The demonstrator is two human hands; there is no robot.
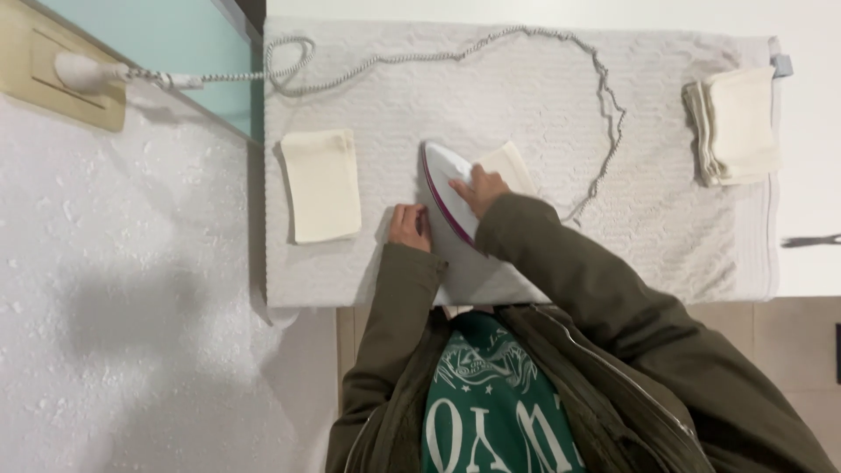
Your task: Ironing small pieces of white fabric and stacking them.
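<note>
A white clothes iron point(445, 187) with a purple edge rests on a cream cloth point(512, 165) in the middle of a towel-covered board point(526, 105). My right hand point(478, 189) grips the iron from above. My left hand point(409, 226) lies flat on the towel just left of the iron, fingers together, pressing down beside the cloth. Most of the cloth is hidden under the iron and my right sleeve.
A folded cream cloth point(321, 185) lies at the board's left. A stack of folded cream cloths point(734, 125) sits at the far right. The iron's braided cord point(491, 39) loops across the back to a wall plug point(83, 72). A white textured wall stands on the left.
</note>
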